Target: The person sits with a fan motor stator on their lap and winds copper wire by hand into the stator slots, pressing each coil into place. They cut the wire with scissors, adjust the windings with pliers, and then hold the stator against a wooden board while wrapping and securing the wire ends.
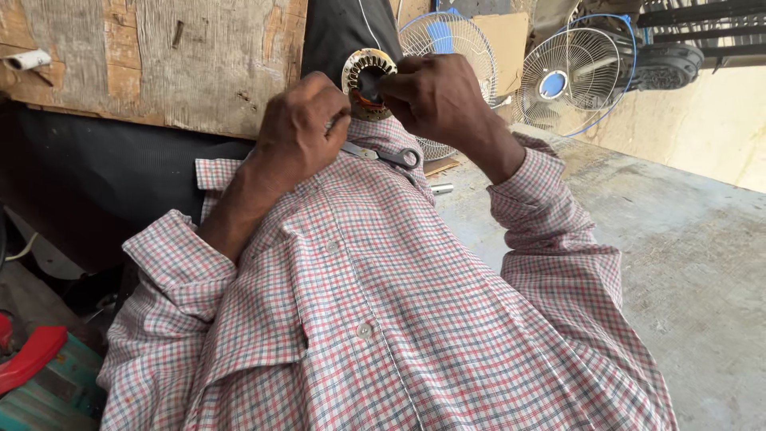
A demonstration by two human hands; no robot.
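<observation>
Head view, looking down the wearer's chest. Nearest the camera, a checked shirt [375, 319] in red, grey and white fills the lower frame, its buttoned placket running up the middle and both cuffs folded back at the wrists. At lower left lie a red object [28, 355] and a green one [56, 395], both cut by the frame edge.

Above the shirt, the left hand [299, 132] is curled into a loose fist, fingertips pinched together just beside the ring; what they pinch is too small to tell. The right hand [439, 96] is closed on a round fan-motor stator [365, 80], a pale slotted metal ring with copper-coloured winding inside, held upright between the two hands at chest height. A pair of dark-handled scissors [391, 154] rests on the shirt just below the hands.

To the right, a bare grey counter [686, 255] carries a small metal cylinder [441, 189]. Farther back stand a worn wooden board [159, 56] at left and two white wire-guarded fans [570, 80], [447, 40] with blue hubs.
</observation>
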